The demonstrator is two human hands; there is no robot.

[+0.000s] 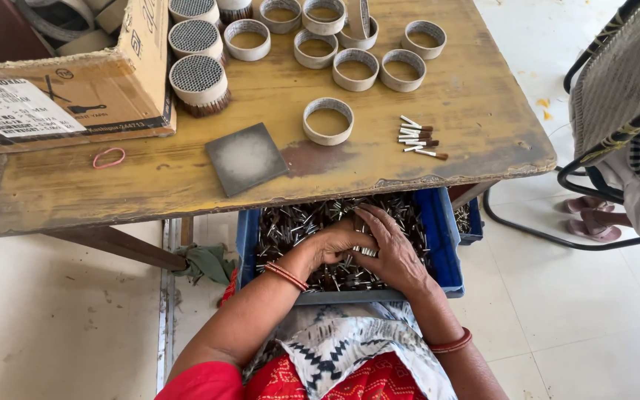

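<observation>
Now | left hand (332, 241), right hand (388, 248) fingers apparently clenched on small sticks (364, 252) | blue crate (446, 244)

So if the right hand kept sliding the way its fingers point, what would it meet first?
The right hand points up-left across the blue crate, so it would first meet the left hand resting on the small metal-tipped pieces. They already appear to touch.

A worn yellow wooden table (438, 96) carries a cardboard box (75, 89) at its left end, with a pink rubber band (109, 157) just in front of it. Near the middle lie a grey square tile (246, 158) and one empty ring (328, 121); more rings (357, 69) sit further back, beside filled rings (198, 78). A small heap of sticks (420, 138) lies towards the right edge.
</observation>
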